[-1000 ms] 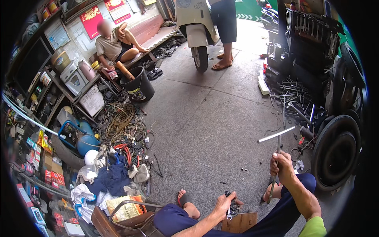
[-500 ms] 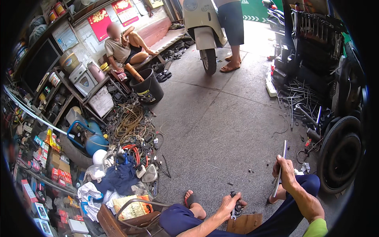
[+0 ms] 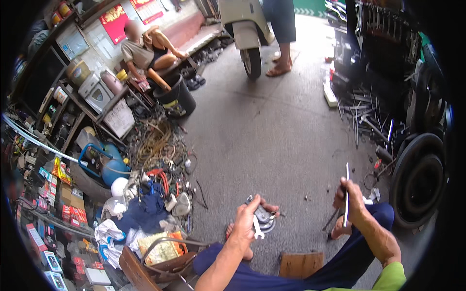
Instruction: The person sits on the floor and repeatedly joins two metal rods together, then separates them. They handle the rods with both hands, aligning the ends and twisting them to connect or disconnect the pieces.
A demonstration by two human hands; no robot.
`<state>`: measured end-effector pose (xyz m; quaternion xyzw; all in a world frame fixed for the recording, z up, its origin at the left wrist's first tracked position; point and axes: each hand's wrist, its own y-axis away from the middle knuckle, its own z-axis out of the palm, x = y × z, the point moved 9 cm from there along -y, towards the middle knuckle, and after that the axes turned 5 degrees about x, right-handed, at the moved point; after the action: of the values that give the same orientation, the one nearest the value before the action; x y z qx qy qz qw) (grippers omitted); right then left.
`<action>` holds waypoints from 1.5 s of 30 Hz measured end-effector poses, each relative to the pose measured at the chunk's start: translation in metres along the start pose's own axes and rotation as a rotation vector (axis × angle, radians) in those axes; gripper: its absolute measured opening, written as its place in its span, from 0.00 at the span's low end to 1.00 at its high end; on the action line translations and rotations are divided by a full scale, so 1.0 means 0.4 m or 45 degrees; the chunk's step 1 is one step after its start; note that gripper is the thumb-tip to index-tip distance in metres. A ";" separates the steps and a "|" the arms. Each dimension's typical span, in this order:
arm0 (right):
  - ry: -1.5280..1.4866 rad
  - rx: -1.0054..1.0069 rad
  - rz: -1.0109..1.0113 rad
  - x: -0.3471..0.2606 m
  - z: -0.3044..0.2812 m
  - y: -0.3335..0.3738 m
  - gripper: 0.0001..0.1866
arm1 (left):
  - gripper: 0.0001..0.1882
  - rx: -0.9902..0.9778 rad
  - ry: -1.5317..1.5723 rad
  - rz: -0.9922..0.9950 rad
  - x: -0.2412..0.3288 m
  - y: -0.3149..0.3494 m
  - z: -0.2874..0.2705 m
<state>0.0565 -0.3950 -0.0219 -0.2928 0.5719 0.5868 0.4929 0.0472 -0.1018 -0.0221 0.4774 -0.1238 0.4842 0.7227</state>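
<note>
My left hand (image 3: 242,218) is closed around a round metal part (image 3: 267,222), held up over the floor in front of my knees. A small open-ended wrench (image 3: 257,230) sticks out from the same grip, its jaw end pointing toward me. Farther right, above my right knee, my right hand (image 3: 355,202) grips a long thin metal bar (image 3: 346,211) that stands nearly upright. Below that hand a dark rod-like piece (image 3: 331,220) slants down; I cannot tell whether I hold it. A wooden board (image 3: 302,266) lies between my legs.
Cables, rags and boxes pile up on the left beside a blue tank (image 3: 115,169). A black bucket (image 3: 180,103) stands behind them, near a seated person. Ahead, someone stands by a scooter (image 3: 245,36). Loose tools (image 3: 361,114) and a wheel (image 3: 418,182) line the right.
My left hand has risen and moved left with the round part and wrench, away from the board. The right hand's bar has turned a little more upright. The view has shifted slightly.
</note>
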 end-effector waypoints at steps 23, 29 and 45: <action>0.035 -0.525 -0.132 -0.056 0.123 0.044 0.22 | 0.16 -0.153 -0.746 -0.199 -0.130 -0.054 -0.054; 0.047 -0.547 -0.086 -0.049 0.116 0.048 0.21 | 0.16 -0.174 -0.631 -0.242 -0.158 -0.027 -0.050; -0.331 -0.958 -0.861 -0.578 0.253 0.159 0.22 | 0.11 -0.155 -0.562 0.046 0.003 0.001 -0.009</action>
<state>0.0999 -0.3454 0.2296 -0.5426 0.1288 0.5914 0.5824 0.0465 -0.0984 -0.0231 0.5250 -0.3164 0.3724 0.6968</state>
